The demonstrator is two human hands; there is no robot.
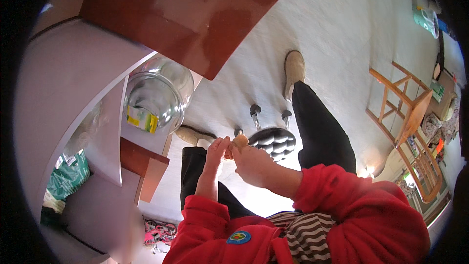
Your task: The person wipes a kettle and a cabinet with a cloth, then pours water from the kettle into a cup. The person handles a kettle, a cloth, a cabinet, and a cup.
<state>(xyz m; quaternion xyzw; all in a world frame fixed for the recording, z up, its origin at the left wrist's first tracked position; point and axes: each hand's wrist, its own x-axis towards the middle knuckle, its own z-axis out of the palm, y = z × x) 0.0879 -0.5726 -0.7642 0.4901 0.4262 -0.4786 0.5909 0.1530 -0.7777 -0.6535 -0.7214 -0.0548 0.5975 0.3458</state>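
Between my two hands is a small piece of bread or pastry (240, 140), golden brown, its lower part hidden by fingers. My left hand (216, 154) grips it from the left with the fingertips. From the right, my right hand (253, 163) closes on it with thumb and fingers. Both hands are close together in front of my body, above the floor. Just beyond my right hand stands a round stool with a black tufted seat (274, 141).
A glossy red-brown tabletop (183, 14) juts in from the top left. Below it, a large glass jar (157, 95) stands on a shelf. A green bag (69, 176) lies at the lower left. At the right is a wooden chair (416, 113).
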